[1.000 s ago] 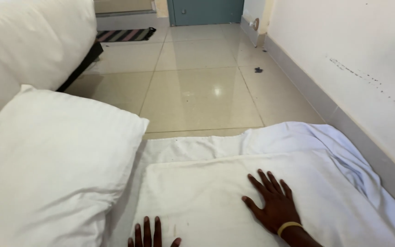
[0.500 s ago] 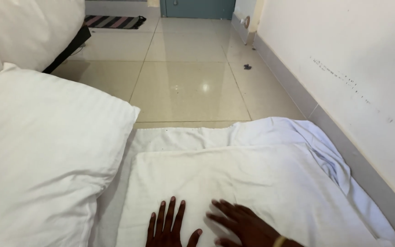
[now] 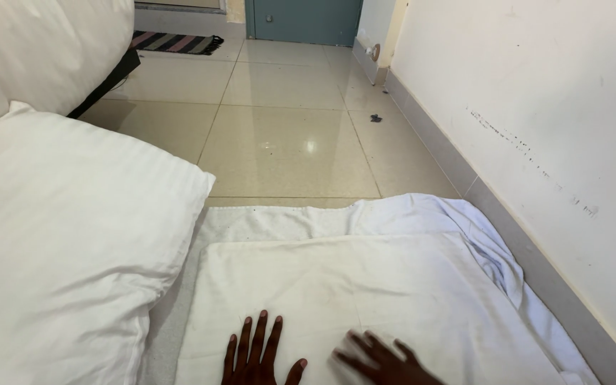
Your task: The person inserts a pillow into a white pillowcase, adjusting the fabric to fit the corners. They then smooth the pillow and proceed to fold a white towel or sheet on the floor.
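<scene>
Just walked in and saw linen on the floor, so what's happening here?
A person is pressing both bare hands flat on a white folded sheet spread on the tiled floor. The left hand lies with fingers spread; the right hand is blurred. A plump white pillow lies to the left, and a white wall runs along the right.

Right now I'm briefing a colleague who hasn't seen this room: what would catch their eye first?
Two bare hands, left hand and blurred right hand, lie flat on a white folded cloth at the bottom. A plump white striped pillow fills the left side, with glossy beige floor tiles beyond.
</scene>
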